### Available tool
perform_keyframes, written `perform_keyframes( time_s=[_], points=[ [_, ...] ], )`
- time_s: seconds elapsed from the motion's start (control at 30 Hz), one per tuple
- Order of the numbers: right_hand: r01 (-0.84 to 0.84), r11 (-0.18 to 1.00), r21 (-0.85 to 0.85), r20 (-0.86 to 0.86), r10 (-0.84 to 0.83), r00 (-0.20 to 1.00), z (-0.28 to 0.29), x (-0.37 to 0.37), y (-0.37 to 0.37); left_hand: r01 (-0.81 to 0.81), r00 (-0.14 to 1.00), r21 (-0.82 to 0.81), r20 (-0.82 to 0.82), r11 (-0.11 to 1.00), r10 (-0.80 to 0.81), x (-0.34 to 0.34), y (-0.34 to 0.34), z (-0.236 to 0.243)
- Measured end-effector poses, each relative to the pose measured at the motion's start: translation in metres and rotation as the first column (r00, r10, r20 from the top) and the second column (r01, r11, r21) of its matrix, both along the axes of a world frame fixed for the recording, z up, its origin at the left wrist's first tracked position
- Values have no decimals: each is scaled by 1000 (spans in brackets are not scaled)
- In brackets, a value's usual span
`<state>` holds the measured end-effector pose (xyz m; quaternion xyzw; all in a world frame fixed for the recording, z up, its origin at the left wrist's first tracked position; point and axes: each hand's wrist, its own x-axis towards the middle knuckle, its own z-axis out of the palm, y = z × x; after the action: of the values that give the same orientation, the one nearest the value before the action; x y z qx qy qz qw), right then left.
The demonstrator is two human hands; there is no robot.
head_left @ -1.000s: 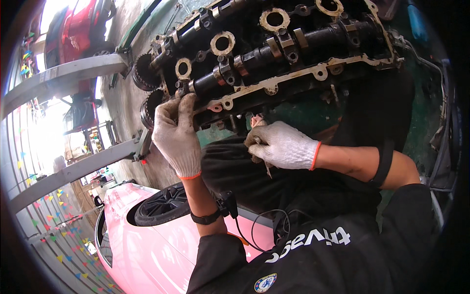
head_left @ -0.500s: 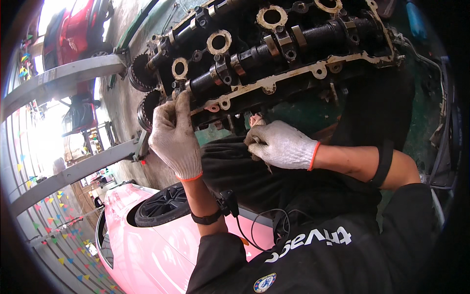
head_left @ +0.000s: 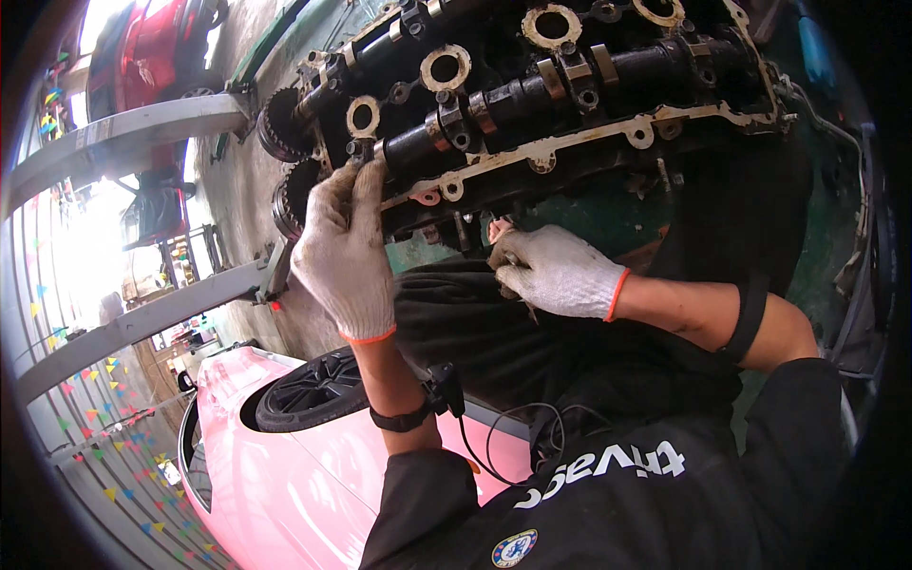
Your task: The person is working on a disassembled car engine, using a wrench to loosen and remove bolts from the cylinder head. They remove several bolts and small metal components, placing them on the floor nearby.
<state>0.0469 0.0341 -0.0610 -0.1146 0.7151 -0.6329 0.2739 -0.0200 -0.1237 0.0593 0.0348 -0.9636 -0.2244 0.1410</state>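
Observation:
An oily black cylinder head (head_left: 532, 152) with two camshafts lies in front of me. My left hand (head_left: 347, 252), in a white knit glove, reaches to the near camshaft (head_left: 513, 103) at its left end. Its thumb and fingers close around a small bearing cap (head_left: 359, 149) beside the toothed camshaft gear (head_left: 290, 199). My right hand (head_left: 560, 269), gloved too, is pinched over my lap, just short of the head's near edge. A crumpled pale, stained rag (head_left: 500, 228) pokes out from its fingers; most of it is hidden in the palm.
Pale round spark plug tube rims (head_left: 445, 68) stand between the camshafts. Grey metal beams (head_left: 142, 328) cross at left, with a pink car (head_left: 285, 456) below and a red car (head_left: 152, 62) beyond. A cable (head_left: 475, 446) hangs by my left forearm. Something blue (head_left: 815, 52) lies far right.
The view has shifted slightly, so the cylinder head appears further right. My left fingers have moved forward onto the bearing cap. My right hand still grips the rag, a little further right in view.

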Motion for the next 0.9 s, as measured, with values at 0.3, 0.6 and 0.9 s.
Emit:
perform_keyframes(
  time_s=[0.3, 0.6, 0.9],
  points=[
    [26, 1000, 5, 18, -26, 1000, -1, 0, 0, -2, 995, 206, 98, 979, -19, 4, -3, 11],
    [33, 999, -24, -12, -33, 999, 1, 0, 0, 0, 999, 71, -37, 997, 3, -4, 1, -3],
    [45, 999, 1, -76, -45, 996, -3, 0, -1, -17, 997, 207, 72, 978, 2, 2, -1, 4]
  ],
)
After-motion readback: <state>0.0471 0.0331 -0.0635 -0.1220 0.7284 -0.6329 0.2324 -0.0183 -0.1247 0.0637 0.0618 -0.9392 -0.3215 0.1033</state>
